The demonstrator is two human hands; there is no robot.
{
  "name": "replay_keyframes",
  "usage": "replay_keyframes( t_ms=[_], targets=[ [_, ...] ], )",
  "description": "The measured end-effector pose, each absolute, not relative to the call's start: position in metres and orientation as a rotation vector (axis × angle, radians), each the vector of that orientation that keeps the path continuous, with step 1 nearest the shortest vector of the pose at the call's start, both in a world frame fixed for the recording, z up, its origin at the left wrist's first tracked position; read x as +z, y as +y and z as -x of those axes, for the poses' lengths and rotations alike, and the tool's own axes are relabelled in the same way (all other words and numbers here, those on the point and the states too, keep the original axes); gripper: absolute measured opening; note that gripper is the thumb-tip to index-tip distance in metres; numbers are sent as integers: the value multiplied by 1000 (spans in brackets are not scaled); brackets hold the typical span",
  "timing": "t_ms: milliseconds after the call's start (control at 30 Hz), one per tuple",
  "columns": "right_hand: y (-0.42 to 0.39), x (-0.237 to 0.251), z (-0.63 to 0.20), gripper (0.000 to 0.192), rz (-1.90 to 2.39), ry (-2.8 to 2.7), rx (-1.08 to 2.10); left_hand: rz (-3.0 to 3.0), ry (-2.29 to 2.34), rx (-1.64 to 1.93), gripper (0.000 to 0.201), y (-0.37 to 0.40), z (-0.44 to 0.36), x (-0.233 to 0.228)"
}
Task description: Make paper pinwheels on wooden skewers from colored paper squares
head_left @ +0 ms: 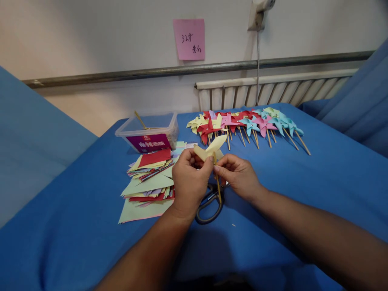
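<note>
Head view: scissors (209, 204) under hands (212, 176).

pink note (188, 39) on wall | radiator (273, 91) | plastic tub (147, 131) (clear, sticks inside)

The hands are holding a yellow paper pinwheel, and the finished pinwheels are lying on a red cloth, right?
Not quite. The head view shows the finished pinwheels lying on a blue cloth, not red. The left hand and right hand do hold a yellow paper pinwheel.

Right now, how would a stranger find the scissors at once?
Start at the blue table, then the stack of coloured paper. Just right of it, under both hands, lie the scissors: the only dark, looped-handle metal thing among paper and sticks.
</note>
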State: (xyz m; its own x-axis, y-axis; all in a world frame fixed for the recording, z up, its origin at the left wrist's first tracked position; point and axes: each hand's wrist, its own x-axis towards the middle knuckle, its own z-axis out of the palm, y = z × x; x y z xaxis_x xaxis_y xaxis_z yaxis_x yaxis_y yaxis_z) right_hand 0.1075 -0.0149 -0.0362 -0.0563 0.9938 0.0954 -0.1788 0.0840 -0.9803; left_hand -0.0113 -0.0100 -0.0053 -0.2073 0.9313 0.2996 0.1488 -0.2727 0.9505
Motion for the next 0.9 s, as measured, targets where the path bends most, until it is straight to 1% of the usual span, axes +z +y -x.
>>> replay_keyframes(
  t_ms=[400, 900],
  targets=[
    [-15, -34, -107, 32, 1002, -1151, 1283, -1352, 1281, 1541, 22, -12, 10, -5],
    [-12, -35, -108, 23, 963, -1213, 1173, -1469, 1283, 1549, 19, -14, 11, -4]
  ],
)
